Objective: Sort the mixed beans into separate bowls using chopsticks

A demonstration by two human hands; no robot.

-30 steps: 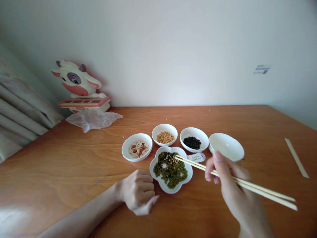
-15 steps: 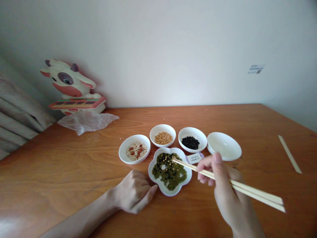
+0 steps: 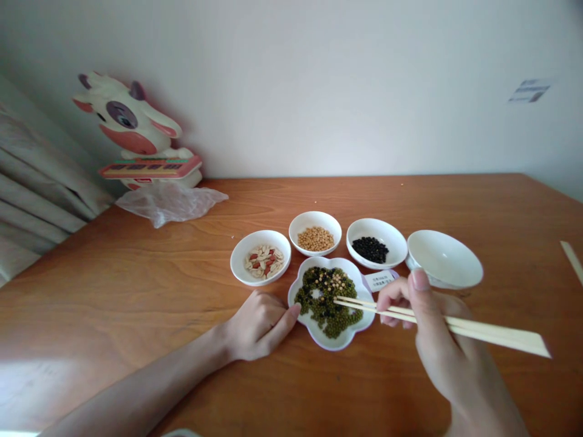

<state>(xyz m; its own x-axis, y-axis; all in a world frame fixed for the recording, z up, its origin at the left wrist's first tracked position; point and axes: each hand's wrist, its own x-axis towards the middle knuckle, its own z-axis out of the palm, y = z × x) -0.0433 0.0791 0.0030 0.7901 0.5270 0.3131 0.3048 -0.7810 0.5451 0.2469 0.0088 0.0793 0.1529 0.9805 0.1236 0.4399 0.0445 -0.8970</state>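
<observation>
A pair of pale wooden chopsticks (image 3: pixel 492 335) is in my right hand (image 3: pixel 437 331), the fingers closed around them. Their tips are slightly apart, among the green beans (image 3: pixel 337 325) in a white flower-shaped dish (image 3: pixel 334 345). Black beans (image 3: pixel 314 278) and a few yellow soybeans (image 3: pixel 336 282) lie mixed there too. My left hand (image 3: pixel 262 325) rests on the table with curled fingers, its thumb on the dish's left rim. Behind the dish stand white bowls: one with pale seeds and reddish nuts (image 3: pixel 264 262), one with soybeans (image 3: pixel 315 239), one with black beans (image 3: pixel 370 249).
An empty white bowl (image 3: pixel 444 261) stands at the right of the row. A label (image 3: pixel 379 280) sits on the dish's handle. Farther off are a cow-shaped toy keyboard (image 3: pixel 141 136) and a crumpled plastic bag (image 3: pixel 175 203). A pale strip (image 3: pixel 572 261) lies at the right edge.
The chopstick tips have parted and moved toward the near part of the beans. My left thumb has come onto the dish's rim. The whole view has shifted.
</observation>
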